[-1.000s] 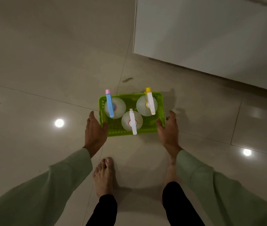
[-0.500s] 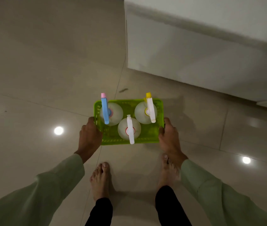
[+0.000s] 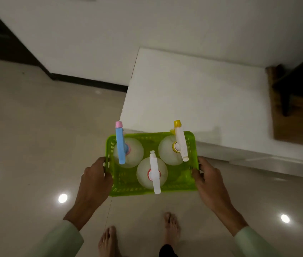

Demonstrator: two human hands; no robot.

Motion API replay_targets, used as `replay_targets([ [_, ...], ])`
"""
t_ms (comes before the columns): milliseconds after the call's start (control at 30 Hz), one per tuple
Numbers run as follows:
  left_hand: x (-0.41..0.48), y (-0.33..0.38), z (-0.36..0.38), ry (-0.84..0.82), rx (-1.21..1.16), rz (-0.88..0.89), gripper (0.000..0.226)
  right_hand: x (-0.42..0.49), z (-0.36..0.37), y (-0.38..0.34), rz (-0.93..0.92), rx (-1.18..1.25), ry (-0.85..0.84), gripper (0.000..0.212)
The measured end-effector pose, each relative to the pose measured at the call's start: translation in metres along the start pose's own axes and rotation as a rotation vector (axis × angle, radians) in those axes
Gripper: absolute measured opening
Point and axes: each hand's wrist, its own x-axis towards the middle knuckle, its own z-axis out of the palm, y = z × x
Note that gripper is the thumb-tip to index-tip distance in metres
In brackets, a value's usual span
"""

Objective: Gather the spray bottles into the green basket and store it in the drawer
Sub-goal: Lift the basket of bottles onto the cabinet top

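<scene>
Head view, looking down: green basket [image 3: 190, 145], bright lime plastic with slotted perforated walls, rectangular, held level in the air above the tiled floor [image 3: 36, 127], its far edge overlapping a white cabinet [image 3: 193, 101] in the view. Three spray bottles stand upright inside, all with round translucent whitish bodies: blue-trigger bottle [image 3: 120, 145] with pink nozzle tip at far left, yellow-tipped bottle [image 3: 179, 143] with white trigger at far right, all-white-trigger bottle [image 3: 154, 175] with red collar at near centre. Bodies packed close, near one touching or almost touching the other two. Left hand [image 3: 93, 180] curled around the basket's left end wall, thumb over the rim. Right hand [image 3: 207, 179] wrapped the same way on the right end wall. Two hands, one basket, three bottles. Pale green sleeves, two bare feet [image 3: 108, 242] below.
</scene>
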Motion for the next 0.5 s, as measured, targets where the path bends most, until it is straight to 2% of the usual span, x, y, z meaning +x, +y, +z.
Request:
replay_targets([
  [267, 0.072, 0.129, -0.005, -0.006, -0.014, 0.056, 0.038, 0.083, -0.098, -0.017, -0.007, -0.095, 0.102, 0.006],
  [500, 0.152, 0.192, 0.025, -0.06, -0.001, 0.006, 0.034, 0.174, -0.129, -0.01, 0.062, -0.142, 0.094, 0.011],
])
